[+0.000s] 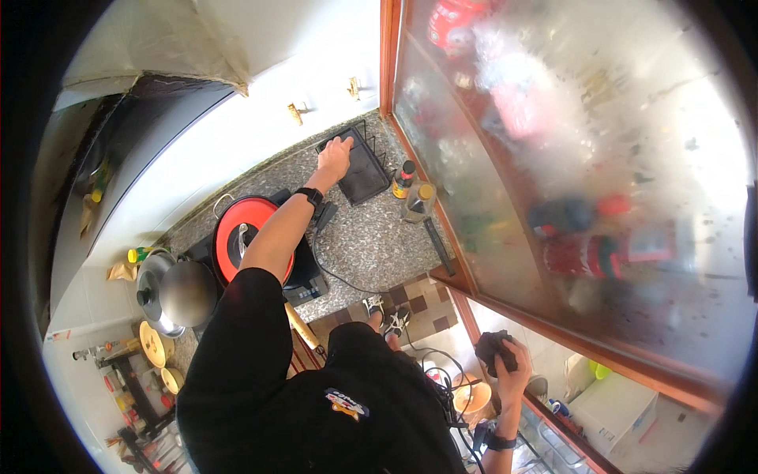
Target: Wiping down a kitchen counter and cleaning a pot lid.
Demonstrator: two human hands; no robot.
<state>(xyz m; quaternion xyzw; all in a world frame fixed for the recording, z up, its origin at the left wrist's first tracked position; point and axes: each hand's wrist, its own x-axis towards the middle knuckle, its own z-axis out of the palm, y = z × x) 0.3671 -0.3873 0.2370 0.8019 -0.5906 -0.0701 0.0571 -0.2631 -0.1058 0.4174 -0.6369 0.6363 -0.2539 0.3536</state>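
Observation:
My left hand (336, 159) reaches across the granite counter, its fingers on the edge of a black rectangular tray (362, 178). Black wire rack parts (372, 139) stand along the tray's far side. Just right of the tray are a dark sauce bottle (404, 178) with a yellow label and a clear bottle (418, 204) with a yellow cap. Away from the counter, low at the right, my right hand (513, 366) grips a dark crumpled cloth (495, 351). Beneath my left forearm sits a pan with a red-rimmed lid (232, 237), partly hidden by the arm.
The pan rests on a black cooktop (308, 290). A black cord (340, 271) runs over the granite counter (379, 237). A black bar-shaped object (439, 247) lies by the wood-framed glass panel (474, 178). Left are a grey lidded pot (155, 290) and a spice rack (133, 379).

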